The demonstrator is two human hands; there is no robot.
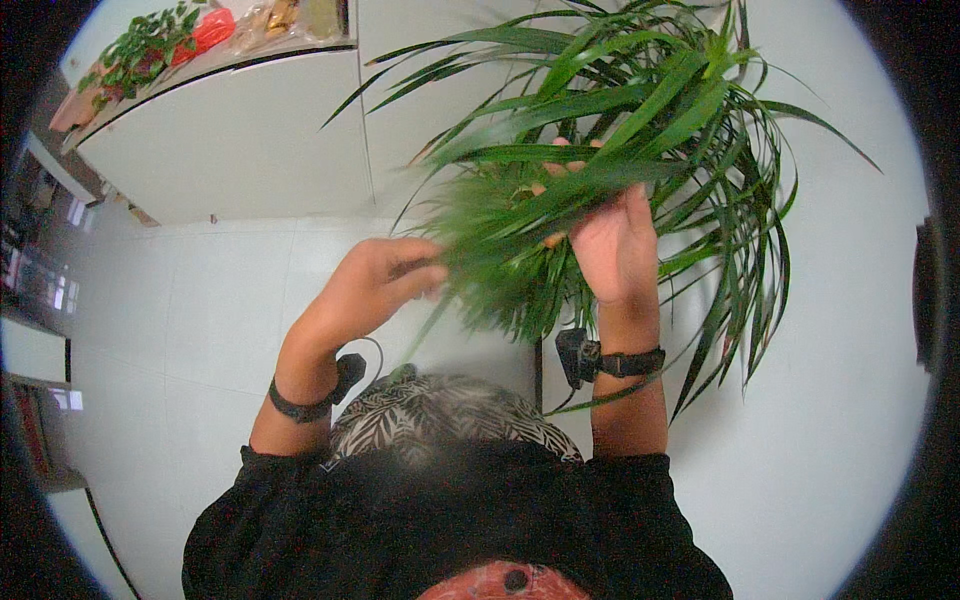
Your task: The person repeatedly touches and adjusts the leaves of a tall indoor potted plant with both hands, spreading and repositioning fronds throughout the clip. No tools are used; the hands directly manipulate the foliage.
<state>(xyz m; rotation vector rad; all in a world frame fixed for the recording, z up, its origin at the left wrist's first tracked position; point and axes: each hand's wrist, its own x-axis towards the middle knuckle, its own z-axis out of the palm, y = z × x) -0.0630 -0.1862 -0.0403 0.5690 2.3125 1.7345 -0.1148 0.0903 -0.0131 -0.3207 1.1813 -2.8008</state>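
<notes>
A bushy potted-type plant with long, narrow green leaves spreads before me; its base is hidden. My right hand is in among the foliage, palm up, with a bunch of leaves lying across the palm and fingers. Leaves cover part of those fingers. At the left side of the bunch is my left hand, fingers bent close to the blurred leaf tips. Whether it pinches a leaf cannot be made out. Each wrist wears a black strap with a small device, the left strap and the right strap.
A white cabinet stands at the upper left. On its top are a leafy plant, a red plastic bag and a clear bag with yellowish contents. Pale tiles cover the floor. A white wall rises at the right.
</notes>
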